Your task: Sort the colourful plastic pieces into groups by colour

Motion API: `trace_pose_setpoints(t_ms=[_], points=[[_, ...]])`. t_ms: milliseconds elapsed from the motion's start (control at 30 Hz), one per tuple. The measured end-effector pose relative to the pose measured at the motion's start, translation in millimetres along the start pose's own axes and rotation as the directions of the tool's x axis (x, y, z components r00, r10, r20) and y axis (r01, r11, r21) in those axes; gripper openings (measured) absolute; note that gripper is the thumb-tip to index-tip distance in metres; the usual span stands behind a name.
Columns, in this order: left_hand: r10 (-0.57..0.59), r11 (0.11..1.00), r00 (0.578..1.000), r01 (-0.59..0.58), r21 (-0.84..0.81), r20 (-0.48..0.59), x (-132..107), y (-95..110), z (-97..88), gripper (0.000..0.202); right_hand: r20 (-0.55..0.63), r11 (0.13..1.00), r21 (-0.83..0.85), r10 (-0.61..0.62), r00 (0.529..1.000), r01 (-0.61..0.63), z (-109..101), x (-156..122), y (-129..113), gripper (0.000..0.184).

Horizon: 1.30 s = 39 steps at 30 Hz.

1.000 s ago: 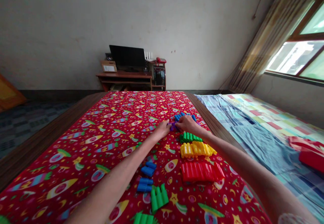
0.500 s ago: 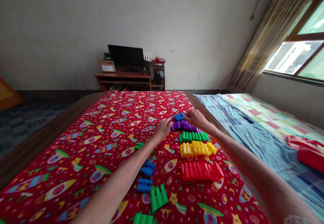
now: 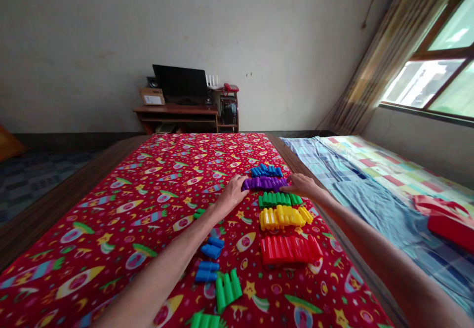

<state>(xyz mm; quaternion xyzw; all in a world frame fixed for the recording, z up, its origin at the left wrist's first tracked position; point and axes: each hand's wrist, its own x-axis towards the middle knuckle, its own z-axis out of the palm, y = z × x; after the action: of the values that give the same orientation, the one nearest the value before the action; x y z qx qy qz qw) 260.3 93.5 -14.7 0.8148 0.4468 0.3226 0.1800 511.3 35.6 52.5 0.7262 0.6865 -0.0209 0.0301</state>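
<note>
A row of purple plastic toy blocks (image 3: 264,184) lies across the far right part of the red cloth. My left hand (image 3: 236,190) has its fingers closed at the row's left end. At the right end my right hand (image 3: 304,185) grips it between thumb and fingers. Just beyond sit blue blocks (image 3: 265,171), in a less even row. Nearer me come a green row (image 3: 279,199), a yellow row (image 3: 285,216) and a red row (image 3: 291,249), one below another.
Loose blue pieces (image 3: 207,271) and green pieces (image 3: 228,291) lie on the rocket-print cloth (image 3: 122,229) by my left forearm. Beyond the table stands a desk (image 3: 177,110) with a monitor (image 3: 180,83). A bed (image 3: 370,189) runs along the right side.
Both hands have come from the blue blocks to the ends of the purple row. That row now looks straighter, and the blue blocks stand uncovered behind it. The view has shifted slightly.
</note>
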Motion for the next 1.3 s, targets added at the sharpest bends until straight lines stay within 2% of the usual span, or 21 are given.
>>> trace_pose_setpoints(t_ms=[200,367,567,800,1033,1300], points=[[-0.028,0.997,1.0,0.029,-0.069,0.007,19.4,7.0,-12.6,0.058,-0.056,0.998,0.048,0.039,0.998,-0.036,-2.4,9.9,-0.5,0.039],[-0.014,0.987,0.997,0.026,-0.158,0.078,30.4,12.6,-0.6,0.068,-0.153,0.997,0.067,-0.02,0.988,0.031,-10.6,14.1,-9.2,0.048],[0.008,0.98,0.993,0.016,-0.2,0.119,23.7,6.9,5.1,0.068,-0.16,0.99,0.067,-0.115,0.98,0.127,-10.5,16.8,-23.4,0.046],[-0.028,0.987,0.992,0.047,-0.152,0.125,22.4,8.0,6.1,0.063,-0.147,0.97,0.171,-0.146,0.978,0.17,-9.6,23.1,-7.0,0.033],[0.006,0.992,0.991,0.012,-0.128,0.136,20.3,13.6,10.5,0.062,-0.193,0.994,0.094,-0.035,0.981,0.054,-0.4,28.4,12.3,0.034],[0.015,0.995,0.994,-0.004,-0.099,0.111,21.9,11.9,9.6,0.06,-0.125,0.973,0.195,-0.1,0.987,0.124,14.8,30.2,15.0,0.035]])
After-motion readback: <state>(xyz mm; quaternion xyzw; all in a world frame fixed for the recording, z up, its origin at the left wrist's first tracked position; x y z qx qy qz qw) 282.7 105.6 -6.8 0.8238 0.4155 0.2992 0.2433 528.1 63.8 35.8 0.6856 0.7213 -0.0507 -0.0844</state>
